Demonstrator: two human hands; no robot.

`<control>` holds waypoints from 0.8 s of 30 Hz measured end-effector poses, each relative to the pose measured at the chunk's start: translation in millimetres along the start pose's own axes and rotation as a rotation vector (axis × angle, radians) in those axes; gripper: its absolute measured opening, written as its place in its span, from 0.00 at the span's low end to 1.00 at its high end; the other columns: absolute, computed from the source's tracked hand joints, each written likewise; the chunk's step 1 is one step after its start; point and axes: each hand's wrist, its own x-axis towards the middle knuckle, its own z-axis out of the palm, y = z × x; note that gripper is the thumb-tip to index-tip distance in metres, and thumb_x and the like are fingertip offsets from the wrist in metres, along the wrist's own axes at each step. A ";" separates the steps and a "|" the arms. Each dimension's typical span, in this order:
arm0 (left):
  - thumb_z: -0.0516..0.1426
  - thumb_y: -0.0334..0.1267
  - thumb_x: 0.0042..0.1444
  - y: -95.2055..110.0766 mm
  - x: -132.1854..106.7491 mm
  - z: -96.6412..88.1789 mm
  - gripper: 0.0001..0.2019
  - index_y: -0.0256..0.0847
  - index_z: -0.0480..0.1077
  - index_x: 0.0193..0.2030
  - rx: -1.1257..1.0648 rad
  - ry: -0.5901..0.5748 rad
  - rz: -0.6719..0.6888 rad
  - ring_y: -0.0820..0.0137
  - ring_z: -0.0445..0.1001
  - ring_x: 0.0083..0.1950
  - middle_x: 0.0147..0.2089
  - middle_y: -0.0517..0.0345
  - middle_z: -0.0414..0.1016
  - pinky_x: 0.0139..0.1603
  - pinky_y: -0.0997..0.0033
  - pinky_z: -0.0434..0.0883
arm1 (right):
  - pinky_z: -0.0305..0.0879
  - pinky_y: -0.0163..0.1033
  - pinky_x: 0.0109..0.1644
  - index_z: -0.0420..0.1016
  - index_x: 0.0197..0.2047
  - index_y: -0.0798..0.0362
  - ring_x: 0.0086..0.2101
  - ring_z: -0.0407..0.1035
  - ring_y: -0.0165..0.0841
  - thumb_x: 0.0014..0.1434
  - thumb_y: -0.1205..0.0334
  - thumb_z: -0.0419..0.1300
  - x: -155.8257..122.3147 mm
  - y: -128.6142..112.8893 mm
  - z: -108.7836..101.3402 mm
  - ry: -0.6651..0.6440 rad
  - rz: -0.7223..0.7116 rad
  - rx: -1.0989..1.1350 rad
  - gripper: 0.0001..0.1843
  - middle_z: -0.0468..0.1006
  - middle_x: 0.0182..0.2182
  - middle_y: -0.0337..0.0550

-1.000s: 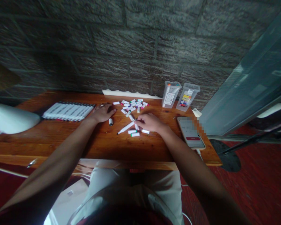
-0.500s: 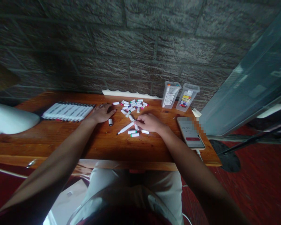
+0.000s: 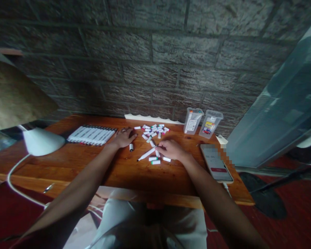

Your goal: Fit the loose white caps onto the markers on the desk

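In the head view my right hand (image 3: 171, 150) pinches the upper end of a white marker (image 3: 146, 154). The marker slants down to the left, its dark tip close to the tabletop. My left hand (image 3: 125, 138) rests on the table with fingers spread, just right of a row of white markers (image 3: 92, 135). Near its thumb stands or lies a white cap with a black end (image 3: 131, 147). Beyond the right hand is a heap of white caps with coloured ends (image 3: 153, 130). Several more loose caps, such as a green-ended cap (image 3: 156, 162), lie around the right hand.
Two clear plastic containers (image 3: 193, 121) stand at the back right against the brick wall (image 3: 166, 76). A phone (image 3: 217, 164) with a cable lies at the right edge. At the left is a lamp (image 3: 43, 141). A white wavy-edged strip (image 3: 155, 119) lies along the wall.
The camera view has tilted and turned, so everything sits lower and further right in the picture. Both hands and the marker keep nearly the same places on the table.
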 end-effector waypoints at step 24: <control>0.44 0.57 0.63 -2.3 1.8 4.0 0.33 0.39 0.58 0.68 0.006 0.013 0.007 0.55 0.55 0.70 0.69 0.45 0.58 0.70 0.56 0.52 | 0.50 0.32 0.30 0.78 0.33 0.54 0.26 0.66 0.25 0.64 0.50 0.55 0.4 1.7 2.2 0.008 -0.007 0.024 0.18 0.79 0.27 0.40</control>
